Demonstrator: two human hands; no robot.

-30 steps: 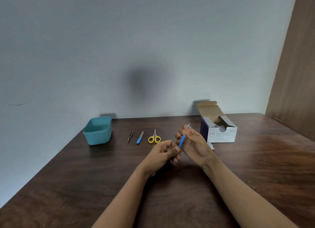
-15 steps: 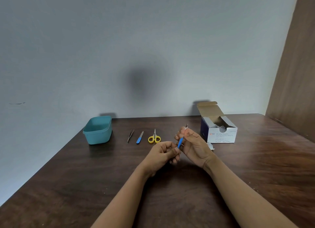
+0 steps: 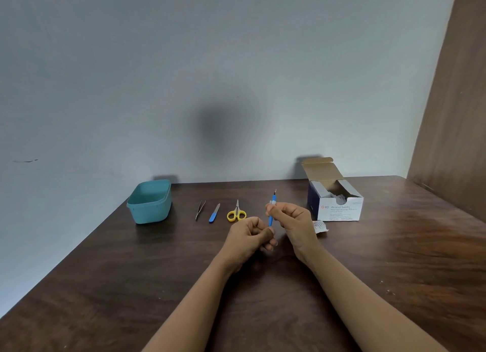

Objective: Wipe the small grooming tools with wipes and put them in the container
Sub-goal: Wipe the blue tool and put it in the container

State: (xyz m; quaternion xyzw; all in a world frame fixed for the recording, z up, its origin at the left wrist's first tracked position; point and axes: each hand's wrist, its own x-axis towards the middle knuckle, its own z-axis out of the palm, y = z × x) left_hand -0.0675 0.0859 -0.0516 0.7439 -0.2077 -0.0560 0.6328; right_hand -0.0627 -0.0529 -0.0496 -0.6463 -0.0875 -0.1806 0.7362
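A thin blue-handled tool with a metal tip stands almost upright between my hands, above the table's middle. My left hand pinches its lower end. My right hand has its fingers curled round the upper handle, with a small white wipe showing at the fingertips. On the table behind lie metal tweezers, a blue-handled nail file and yellow-handled scissors in a row. The teal container stands open to their left.
An open box of alcohol swabs stands at the back right, with a torn swab wrapper lying in front of it. A wall runs behind the wooden table, and a brown panel rises at the right.
The blue tool has turned from a slant to almost upright. My right hand has slid along its handle with the wipe, and its fingers have curled in more.
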